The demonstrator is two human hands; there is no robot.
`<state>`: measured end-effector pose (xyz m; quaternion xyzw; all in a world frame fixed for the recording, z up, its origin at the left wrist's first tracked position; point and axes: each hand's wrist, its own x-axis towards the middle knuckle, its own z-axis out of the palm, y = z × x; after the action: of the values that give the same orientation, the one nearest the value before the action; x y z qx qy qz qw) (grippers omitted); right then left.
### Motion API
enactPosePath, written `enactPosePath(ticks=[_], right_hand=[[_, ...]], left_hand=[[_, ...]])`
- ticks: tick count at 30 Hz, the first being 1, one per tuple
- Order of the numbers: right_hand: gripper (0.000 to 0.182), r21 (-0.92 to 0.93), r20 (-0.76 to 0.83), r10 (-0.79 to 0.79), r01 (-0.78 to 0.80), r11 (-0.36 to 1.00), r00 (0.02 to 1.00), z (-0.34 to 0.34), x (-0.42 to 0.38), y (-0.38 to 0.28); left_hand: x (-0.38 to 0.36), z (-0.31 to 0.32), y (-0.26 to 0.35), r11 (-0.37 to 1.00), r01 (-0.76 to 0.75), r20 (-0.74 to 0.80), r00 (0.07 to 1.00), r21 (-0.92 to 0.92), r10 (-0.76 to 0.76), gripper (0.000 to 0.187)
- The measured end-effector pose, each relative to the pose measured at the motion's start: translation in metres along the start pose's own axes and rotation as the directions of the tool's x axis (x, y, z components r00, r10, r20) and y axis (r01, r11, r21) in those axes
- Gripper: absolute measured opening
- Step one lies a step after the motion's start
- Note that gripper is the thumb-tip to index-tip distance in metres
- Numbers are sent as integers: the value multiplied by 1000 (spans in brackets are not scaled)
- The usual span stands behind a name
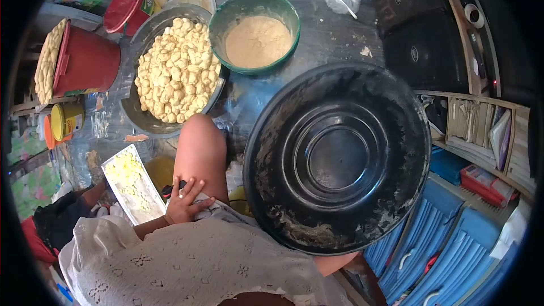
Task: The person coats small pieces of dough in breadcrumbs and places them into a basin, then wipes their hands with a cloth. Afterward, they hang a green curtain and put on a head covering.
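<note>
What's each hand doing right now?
Left hand: open, fingers spread on the bare, bent leg, small black object beside them.
Right hand: out of view, can't tell.

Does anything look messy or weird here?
Yes, the big black basin has pale, crusty smears inside, so it looks unwashed. A crumpled plastic bag also lies beyond it, like stray litter.

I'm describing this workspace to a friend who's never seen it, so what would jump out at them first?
Probably the huge black basin, right of centre, its inside smeared with pale residue. Next, the heap of pale yellow pieces in a dark tub at upper left, and the green bowl of beige powder just to its right.
</note>
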<state>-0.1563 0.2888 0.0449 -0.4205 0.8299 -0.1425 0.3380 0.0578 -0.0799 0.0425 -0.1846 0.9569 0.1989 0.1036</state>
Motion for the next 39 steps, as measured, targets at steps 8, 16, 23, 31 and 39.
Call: enactPosePath(ticks=[8,16,23,31,39], right_hand=[[25,191,105,181,-199,961,978,-46,-45,-65],[23,405,163,307,-347,846,938,-84,-51,-144],[29,549,263,370,-453,702,891,-100,-18,-175],[29,792,187,644,-502,348,742,-145,-4,-229],[54,878,-37,287,-106,468,957,-127,25,-289]], left_hand=[[-19,-100,9,968,38,255,966,-250,28,55],[-36,-171,47,913,180,387,922,-367,-26,29],[-41,-182,34,791,198,388,920,-579,54,26],[-28,-188,8,683,47,217,962,-729,165,30],[35,-234,39,346,-153,167,655,-925,737,39]])
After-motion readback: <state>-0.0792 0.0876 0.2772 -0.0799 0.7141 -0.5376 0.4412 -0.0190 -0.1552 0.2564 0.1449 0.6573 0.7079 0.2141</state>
